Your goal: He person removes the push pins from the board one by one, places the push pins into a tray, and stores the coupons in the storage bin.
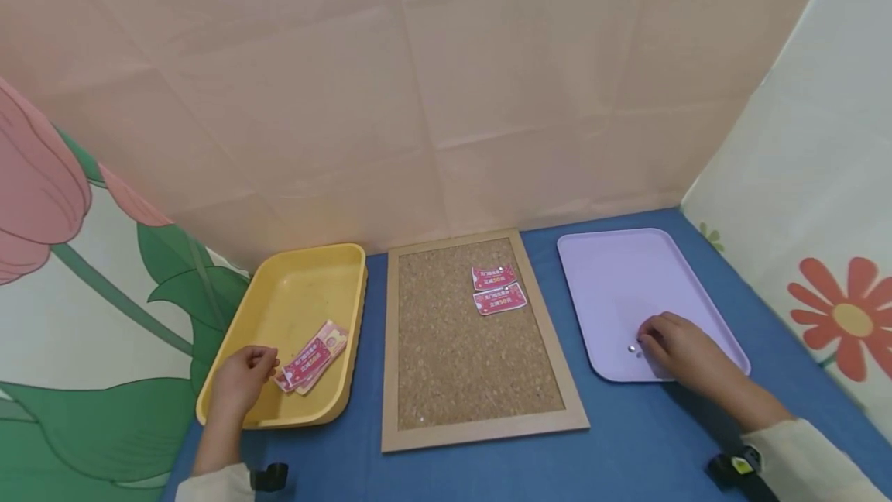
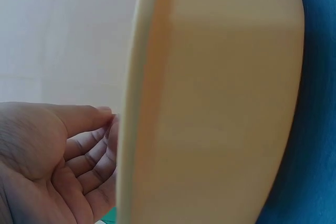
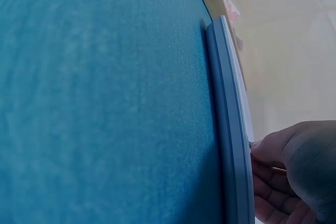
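My left hand (image 1: 244,378) hovers over the near left part of the yellow tray (image 1: 300,273), fingers loosely curled and no card between them. Right beside its fingertips lie overlapping pink coupons (image 1: 310,362). In the left wrist view the tray's wall (image 2: 226,103) hides the coupons, and the thumb tip is close to the index finger. Over the lavender tray (image 1: 620,277), my right hand (image 1: 686,351) has its curled fingertips down beside a small silver tack (image 1: 631,348). In the right wrist view its thumb (image 3: 270,148) is at the tray's rim; I cannot tell whether it pinches a tack.
Between the trays lies a cork board (image 1: 460,362) with a wooden frame. Two pink coupons (image 1: 499,299) are on its upper right, one below the other. A blue cloth (image 1: 550,455) covers the table. A beige backdrop (image 1: 446,99) stands behind, with printed flower panels at both sides.
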`<state>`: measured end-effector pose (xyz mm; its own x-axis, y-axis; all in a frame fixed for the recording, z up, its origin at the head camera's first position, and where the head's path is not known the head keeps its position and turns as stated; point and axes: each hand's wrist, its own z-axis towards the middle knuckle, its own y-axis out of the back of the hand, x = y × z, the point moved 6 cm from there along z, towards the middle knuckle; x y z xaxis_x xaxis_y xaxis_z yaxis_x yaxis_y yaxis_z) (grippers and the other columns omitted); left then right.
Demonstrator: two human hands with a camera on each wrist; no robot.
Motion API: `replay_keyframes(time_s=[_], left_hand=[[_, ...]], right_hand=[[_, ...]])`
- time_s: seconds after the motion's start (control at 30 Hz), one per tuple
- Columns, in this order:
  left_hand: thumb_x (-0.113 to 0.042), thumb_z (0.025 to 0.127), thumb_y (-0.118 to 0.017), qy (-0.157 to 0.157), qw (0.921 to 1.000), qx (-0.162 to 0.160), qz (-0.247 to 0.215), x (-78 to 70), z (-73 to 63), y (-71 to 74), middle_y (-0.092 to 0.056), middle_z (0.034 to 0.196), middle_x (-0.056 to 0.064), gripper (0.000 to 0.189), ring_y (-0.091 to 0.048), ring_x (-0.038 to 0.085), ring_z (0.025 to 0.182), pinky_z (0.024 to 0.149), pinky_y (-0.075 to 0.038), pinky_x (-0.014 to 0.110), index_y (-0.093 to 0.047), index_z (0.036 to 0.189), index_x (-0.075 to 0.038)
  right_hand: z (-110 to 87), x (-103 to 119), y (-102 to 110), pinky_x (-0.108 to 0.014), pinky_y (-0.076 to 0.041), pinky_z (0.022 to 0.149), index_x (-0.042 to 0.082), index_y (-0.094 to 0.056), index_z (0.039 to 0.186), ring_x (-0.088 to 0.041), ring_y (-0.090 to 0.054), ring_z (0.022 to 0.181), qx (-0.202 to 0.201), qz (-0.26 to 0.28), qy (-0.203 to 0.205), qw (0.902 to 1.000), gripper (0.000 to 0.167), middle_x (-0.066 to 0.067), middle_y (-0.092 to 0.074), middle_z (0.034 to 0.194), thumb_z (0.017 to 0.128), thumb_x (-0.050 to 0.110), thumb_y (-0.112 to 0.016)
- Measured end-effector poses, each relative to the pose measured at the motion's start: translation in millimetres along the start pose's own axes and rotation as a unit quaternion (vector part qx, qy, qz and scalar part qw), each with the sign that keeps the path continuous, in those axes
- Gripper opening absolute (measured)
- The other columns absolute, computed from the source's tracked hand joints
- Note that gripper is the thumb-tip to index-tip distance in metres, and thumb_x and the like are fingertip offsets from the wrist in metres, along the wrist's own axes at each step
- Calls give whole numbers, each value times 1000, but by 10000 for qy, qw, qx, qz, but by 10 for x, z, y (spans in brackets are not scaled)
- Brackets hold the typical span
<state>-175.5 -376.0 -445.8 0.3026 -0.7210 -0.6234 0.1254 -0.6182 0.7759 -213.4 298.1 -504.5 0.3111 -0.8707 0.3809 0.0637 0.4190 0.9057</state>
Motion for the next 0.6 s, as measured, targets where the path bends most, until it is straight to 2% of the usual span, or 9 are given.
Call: replay_keyframes(time_s=[0.17,0.33,0.43,0.6], left_hand=[[-38,101,-51,-99,9999,-85,90,-121,-37,5,-69,99,15,44,-66,28,88,63,-48,29,-61,112,3],[-47,99,-50,-335,9993,-140,71,-342,-72,-26,-70,101,13,49,-66,27,90,62,-47,28,-62,113,-1],[-47,98,-51,-550,9984,-124,18,-516,-87,-77,-70,100,11,47,-66,24,89,62,-47,29,-64,112,-4],[-37,98,-59,-1015,9948,35,-49,-818,-116,-234,-68,94,7,35,-63,19,82,68,-49,30,-66,108,-5]], right_hand=[[14,28,23,-42,-52,68,8,-68,92,-16,-57,75,-109,-12,85,9999,6,0,-62,83,87,9,-71],[29,71,55,-40,-52,66,7,-68,91,-15,-57,74,-167,-39,190,9997,6,0,-62,83,86,7,-72],[46,119,75,-42,-53,68,7,-68,93,-16,-58,76,-205,-10,221,9995,8,0,-62,84,87,7,-72],[97,282,117,-43,-53,69,6,-68,94,-19,-61,79,-325,106,310,9989,8,-2,-63,86,87,7,-71]])
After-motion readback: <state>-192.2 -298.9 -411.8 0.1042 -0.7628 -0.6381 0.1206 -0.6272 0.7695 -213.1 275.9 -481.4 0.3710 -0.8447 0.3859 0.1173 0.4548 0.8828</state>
